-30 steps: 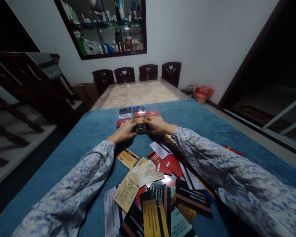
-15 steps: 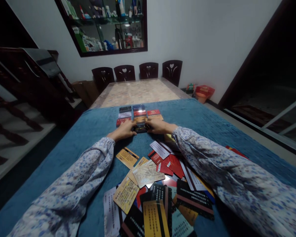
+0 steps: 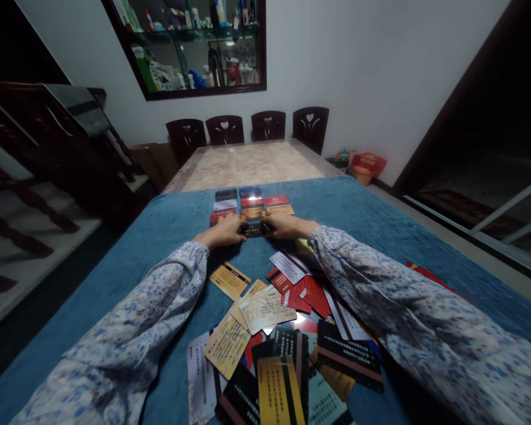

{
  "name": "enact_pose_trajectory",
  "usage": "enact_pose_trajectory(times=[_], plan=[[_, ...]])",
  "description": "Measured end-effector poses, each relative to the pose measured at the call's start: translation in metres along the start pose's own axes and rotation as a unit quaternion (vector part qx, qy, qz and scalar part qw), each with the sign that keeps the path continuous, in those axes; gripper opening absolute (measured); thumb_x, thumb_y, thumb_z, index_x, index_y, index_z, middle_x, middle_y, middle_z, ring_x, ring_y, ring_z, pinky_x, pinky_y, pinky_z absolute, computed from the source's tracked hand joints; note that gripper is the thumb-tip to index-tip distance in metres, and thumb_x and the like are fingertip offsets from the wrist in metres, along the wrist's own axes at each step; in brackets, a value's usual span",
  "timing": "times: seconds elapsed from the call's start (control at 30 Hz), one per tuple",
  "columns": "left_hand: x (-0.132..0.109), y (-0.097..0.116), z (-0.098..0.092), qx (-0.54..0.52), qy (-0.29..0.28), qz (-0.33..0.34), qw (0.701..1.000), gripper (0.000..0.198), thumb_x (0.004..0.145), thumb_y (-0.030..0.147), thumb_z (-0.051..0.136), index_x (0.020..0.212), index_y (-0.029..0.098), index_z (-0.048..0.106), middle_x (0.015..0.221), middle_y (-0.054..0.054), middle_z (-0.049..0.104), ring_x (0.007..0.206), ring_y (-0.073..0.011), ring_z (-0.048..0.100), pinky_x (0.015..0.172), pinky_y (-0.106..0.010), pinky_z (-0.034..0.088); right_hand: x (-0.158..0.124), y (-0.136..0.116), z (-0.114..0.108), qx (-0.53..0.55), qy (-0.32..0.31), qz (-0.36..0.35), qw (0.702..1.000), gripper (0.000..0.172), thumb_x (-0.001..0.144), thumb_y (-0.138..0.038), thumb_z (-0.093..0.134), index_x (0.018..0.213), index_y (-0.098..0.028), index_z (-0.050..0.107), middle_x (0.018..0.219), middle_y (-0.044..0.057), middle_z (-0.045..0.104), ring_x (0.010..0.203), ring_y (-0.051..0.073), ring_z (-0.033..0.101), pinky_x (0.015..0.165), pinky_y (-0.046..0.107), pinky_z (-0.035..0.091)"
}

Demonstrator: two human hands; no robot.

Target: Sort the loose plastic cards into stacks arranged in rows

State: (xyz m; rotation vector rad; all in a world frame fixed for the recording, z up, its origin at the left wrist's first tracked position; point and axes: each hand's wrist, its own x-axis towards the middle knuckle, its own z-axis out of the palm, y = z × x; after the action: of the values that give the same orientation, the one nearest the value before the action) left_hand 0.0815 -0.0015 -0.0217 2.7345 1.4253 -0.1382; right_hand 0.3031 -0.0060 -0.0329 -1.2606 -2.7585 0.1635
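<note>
Gripping the black card [image 3: 253, 231] by opposite edges between left hand [image 3: 225, 230] and right hand [image 3: 284, 225], likely to keep it straight with overlapping cards [image 3: 252, 202] just beyond both hands, scattered cards [image 3: 265, 310] nearer.

Loose cards [image 3: 265, 310] on cloth [image 3: 159, 227], card rows [image 3: 252, 202] behind, chairs [image 3: 278, 127] beyond table [image 3: 252, 162].
</note>
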Motion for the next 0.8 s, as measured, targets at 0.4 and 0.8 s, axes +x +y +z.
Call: enact_pose_trajectory(times=[0.4, 0.8], plan=[[-0.005, -0.003, 0.007, -0.022, 0.030, 0.021, 0.999, 0.047, 0.084, 0.026, 0.067, 0.131, 0.020, 0.067, 0.130, -0.014, 0.066, 0.125, -0.0327, 0.058, 0.109, -0.048, 0.045, -0.004, -0.008, -0.006, -0.029, -0.016, -0.017, 0.999, 0.033, 0.085, -0.016, 0.066, 0.117, -0.012, 0.075, 0.119, 0.016, 0.074, 0.104, 0.024, 0.070, 0.089, 0.027, 0.050], [-0.013, 0.007, 0.016, -0.019, 0.051, -0.003, 0.998, 0.037, 0.087, 0.019, 0.059, 0.123, 0.019, 0.071, 0.129, -0.017, 0.066, 0.126, -0.0379, 0.050, 0.103, -0.057, 0.039, -0.005, -0.008, -0.001, -0.039, -0.010, -0.021, 0.999, 0.030, 0.088, -0.014, 0.064, 0.116, -0.009, 0.074, 0.117, 0.018, 0.074, 0.102, 0.023, 0.070, 0.088, 0.028, 0.050]])
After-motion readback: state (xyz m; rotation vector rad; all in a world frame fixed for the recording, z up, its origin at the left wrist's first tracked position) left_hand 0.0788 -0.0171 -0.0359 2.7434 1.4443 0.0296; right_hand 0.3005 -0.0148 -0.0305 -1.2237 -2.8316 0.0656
